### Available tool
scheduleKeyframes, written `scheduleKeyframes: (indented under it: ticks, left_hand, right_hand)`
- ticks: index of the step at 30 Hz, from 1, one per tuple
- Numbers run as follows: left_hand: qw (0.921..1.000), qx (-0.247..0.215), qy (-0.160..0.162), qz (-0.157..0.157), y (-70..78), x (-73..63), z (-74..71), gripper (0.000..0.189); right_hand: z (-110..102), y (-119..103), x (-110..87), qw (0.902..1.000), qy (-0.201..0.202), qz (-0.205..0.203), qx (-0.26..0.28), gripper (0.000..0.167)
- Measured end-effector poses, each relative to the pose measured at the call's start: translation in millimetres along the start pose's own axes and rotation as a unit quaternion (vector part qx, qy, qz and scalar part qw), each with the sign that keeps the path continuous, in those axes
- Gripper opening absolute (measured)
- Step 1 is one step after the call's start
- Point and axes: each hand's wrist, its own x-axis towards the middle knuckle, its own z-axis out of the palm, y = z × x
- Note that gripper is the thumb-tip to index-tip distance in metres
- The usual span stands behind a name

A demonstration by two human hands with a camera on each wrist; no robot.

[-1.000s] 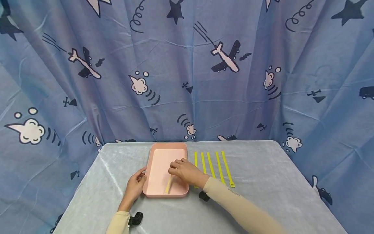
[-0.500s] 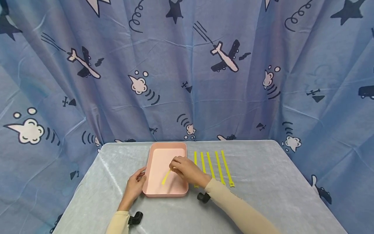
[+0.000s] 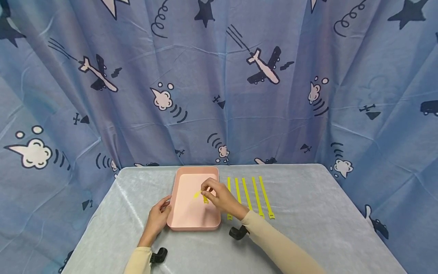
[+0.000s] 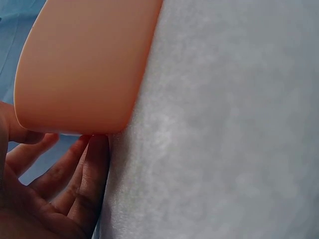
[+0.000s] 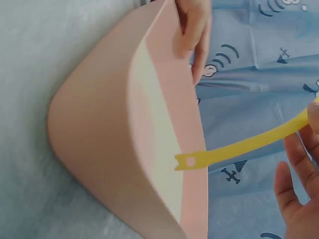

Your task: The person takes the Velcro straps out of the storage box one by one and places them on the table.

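My right hand (image 3: 220,196) is over the pink tray (image 3: 193,229) and pinches a yellow cable tie strap (image 3: 206,200) between thumb and fingers. In the right wrist view the strap (image 5: 239,148) bends gently, its notched, slotted end over the tray. Its other end runs past the fingers out of that view; a yellow tip shows left of the hand in the head view. At the tray's left side, my left hand (image 3: 158,217) holds the wall, thumb at the rim and fingertips against the outside (image 4: 75,179).
Several more yellow straps (image 3: 257,196) lie side by side right of the tray, their slotted ends towards me, some partly behind my right wrist. A grey cloth covers the table (image 3: 308,220). Behind it hangs a blue patterned curtain (image 3: 191,125).
My right hand has lifted slightly and turned, so the strap that trailed down to the left now shows its slotted end below the fingers. The left hand and tray stay put.
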Motion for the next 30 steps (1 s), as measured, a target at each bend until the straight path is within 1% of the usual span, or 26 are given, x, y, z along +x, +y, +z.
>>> scheduleKeyframes:
  ticks: [2,3,7,10,13,14,16,19,21,25,30]
  left_hand:
    - [1.0,-0.001,-0.001,0.001,-0.2,-0.1,0.0,0.042]
    - [1.0,-0.001,-0.001,0.002,-0.4,0.0,0.1,0.042]
    - [1.0,-0.002,0.0,0.003,-0.3,0.3,0.4,0.042]
    - [1.0,-0.004,0.001,0.002,0.2,0.6,0.4,0.041]
    - [1.0,-0.004,0.002,0.003,0.4,0.6,0.3,0.041]
    - [1.0,-0.004,0.002,0.004,0.4,0.5,0.2,0.042]
    - [1.0,-0.004,0.002,0.006,0.4,0.5,0.2,0.042]
    - [1.0,-0.005,0.003,0.007,0.3,0.5,0.3,0.042]
    - [1.0,-0.005,0.004,0.005,0.4,0.6,0.4,0.041]
    - [1.0,-0.004,0.004,0.005,0.2,0.0,0.7,0.041]
    - [1.0,-0.003,0.001,0.005,0.1,-0.5,0.6,0.042]
  right_hand:
    - [-1.5,-2.9,0.3,0.9997,0.008,0.015,0.019,0.006]
    - [-2.0,-3.8,0.3,0.9992,0.012,0.027,0.027,0.002]
    - [-5.8,-15.4,0.3,0.9933,0.034,0.085,0.07,0.003]
    - [-12.9,-31.4,0.9,0.9843,0.047,0.126,0.114,0.005]
    - [-20.5,-43.1,1.1,0.9719,0.052,0.165,0.159,0.009]
    - [-22.1,-43.9,0.7,0.9682,0.054,0.174,0.171,0.009]
    - [-21.0,-37.1,-0.7,0.9601,0.059,0.194,0.193,0.01]
    - [-17.6,-25.2,-3.2,0.9541,0.073,0.201,0.209,0.011]
    - [-15.4,-17.0,-5.3,0.9532,0.081,0.198,0.213,0.011]
    - [-16.5,-13.1,-9.4,0.9498,0.096,0.199,0.222,0.015]
    - [-20.8,-11.8,-15.1,0.94,0.109,0.214,0.243,0.018]
